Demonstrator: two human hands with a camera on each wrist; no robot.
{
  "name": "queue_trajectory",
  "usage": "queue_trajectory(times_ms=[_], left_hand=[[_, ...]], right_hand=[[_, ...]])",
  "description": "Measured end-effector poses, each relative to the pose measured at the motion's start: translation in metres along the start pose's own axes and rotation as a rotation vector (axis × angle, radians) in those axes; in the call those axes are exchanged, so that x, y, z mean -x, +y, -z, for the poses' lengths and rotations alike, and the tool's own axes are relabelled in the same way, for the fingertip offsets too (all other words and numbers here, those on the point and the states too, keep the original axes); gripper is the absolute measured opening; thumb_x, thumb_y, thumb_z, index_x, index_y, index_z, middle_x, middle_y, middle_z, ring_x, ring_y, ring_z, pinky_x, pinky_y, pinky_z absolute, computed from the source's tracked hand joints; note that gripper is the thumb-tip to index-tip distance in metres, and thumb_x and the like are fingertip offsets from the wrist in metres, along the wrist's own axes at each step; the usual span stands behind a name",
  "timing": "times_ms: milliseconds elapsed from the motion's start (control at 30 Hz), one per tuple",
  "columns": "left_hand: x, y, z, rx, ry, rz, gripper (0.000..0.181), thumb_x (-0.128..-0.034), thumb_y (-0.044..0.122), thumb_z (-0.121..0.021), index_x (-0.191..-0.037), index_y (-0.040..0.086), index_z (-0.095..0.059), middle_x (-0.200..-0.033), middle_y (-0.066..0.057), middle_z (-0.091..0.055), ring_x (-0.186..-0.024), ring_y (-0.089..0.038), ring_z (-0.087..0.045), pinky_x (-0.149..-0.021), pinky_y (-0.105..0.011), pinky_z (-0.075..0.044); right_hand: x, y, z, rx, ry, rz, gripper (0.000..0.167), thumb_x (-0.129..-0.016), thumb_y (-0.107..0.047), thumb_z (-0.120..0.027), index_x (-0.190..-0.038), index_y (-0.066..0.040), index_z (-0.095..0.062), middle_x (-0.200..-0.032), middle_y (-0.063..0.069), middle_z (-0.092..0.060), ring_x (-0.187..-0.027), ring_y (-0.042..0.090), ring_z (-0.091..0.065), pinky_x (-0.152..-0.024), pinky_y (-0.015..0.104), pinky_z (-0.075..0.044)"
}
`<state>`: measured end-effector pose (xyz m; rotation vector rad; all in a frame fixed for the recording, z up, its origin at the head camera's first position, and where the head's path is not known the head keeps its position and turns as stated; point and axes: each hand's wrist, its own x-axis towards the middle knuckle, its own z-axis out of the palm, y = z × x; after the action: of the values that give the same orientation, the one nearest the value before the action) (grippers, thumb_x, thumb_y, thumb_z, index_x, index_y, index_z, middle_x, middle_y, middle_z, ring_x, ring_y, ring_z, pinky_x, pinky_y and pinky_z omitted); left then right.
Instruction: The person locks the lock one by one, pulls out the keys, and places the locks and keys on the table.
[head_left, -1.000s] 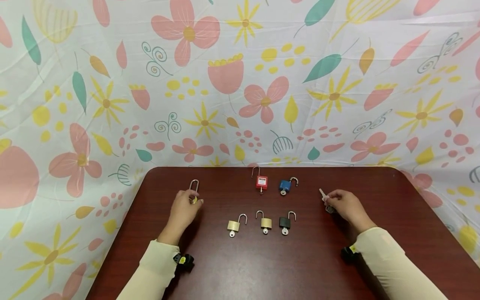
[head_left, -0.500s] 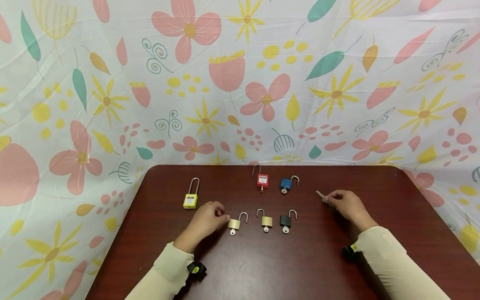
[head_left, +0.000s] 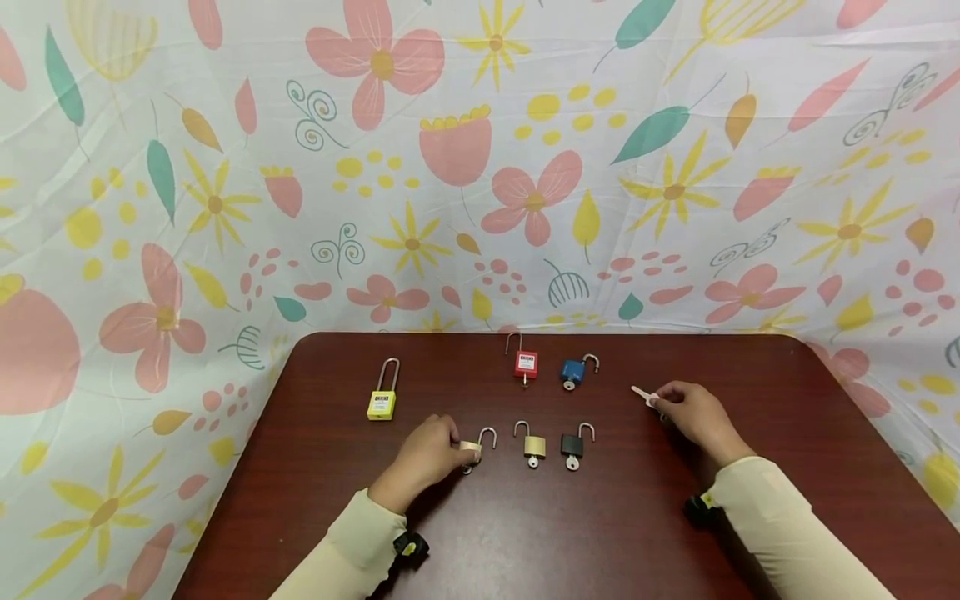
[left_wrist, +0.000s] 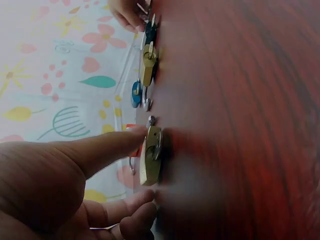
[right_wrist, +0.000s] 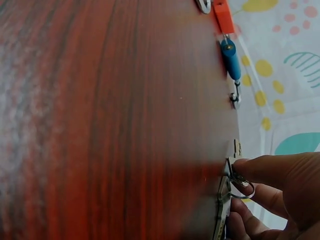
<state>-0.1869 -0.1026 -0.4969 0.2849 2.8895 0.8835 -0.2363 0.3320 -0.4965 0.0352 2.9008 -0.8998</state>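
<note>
My left hand is at the leftmost brass padlock, its shackle open and a key in its base. In the left wrist view, the thumb lies along one end of this brass padlock. The bent fingers sit just off its other end, with a narrow gap showing. On the right, my right hand pinches a key between thumb and finger, low over the table. In the right wrist view, a ring joins this key to another key hanging below it.
Another brass padlock and a black padlock lie to the right, both with keys. Farther back are a red padlock and a blue padlock. A yellow long-shackle padlock lies left on the table, before a floral cloth.
My left hand has let go of the yellow padlock and moved right and nearer to the leftmost brass padlock. The right hand keeps its key in almost the same place.
</note>
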Motion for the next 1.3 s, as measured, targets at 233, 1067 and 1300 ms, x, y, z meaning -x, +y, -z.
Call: queue_trajectory(times_ms=[233, 1067, 1300], left_hand=[[0.001, 0.001, -0.004, -0.02, -0.009, -0.002, 0.037, -0.0755, 0.035, -0.085, -0.077, 0.008, -0.06, -0.077, -0.002, -0.058, -0.07, -0.017, -0.053, -0.065, -0.032, -0.045], [0.001, 0.002, -0.002, 0.112, -0.066, 0.018, 0.029, -0.085, 0.025, -0.078, -0.065, 0.012, -0.062, -0.061, 0.006, -0.051, -0.06, -0.012, -0.044, -0.057, -0.024, -0.036], [-0.004, 0.006, 0.005, 0.245, -0.06, 0.055, 0.02, -0.0867, 0.023, -0.078, -0.077, 0.009, -0.066, -0.064, 0.004, -0.059, -0.058, -0.009, -0.051, -0.055, -0.024, -0.041]], right_hand=[[0.0, 0.001, -0.004, 0.037, 0.061, 0.059, 0.026, -0.096, -0.021, -0.068, -0.11, 0.001, -0.068, -0.084, 0.009, -0.071, -0.069, 0.014, -0.059, -0.066, 0.032, -0.043], [0.001, -0.003, -0.004, 0.058, 0.122, 0.034, 0.03, -0.101, -0.026, -0.057, -0.109, 0.001, -0.066, -0.097, 0.02, -0.066, -0.087, 0.03, -0.061, -0.075, 0.044, -0.046], [0.008, -0.022, -0.005, 0.063, 0.168, 0.093, 0.03, -0.101, -0.023, -0.056, -0.111, 0.003, -0.066, -0.106, 0.028, -0.062, -0.093, 0.038, -0.06, -0.08, 0.053, -0.049]])
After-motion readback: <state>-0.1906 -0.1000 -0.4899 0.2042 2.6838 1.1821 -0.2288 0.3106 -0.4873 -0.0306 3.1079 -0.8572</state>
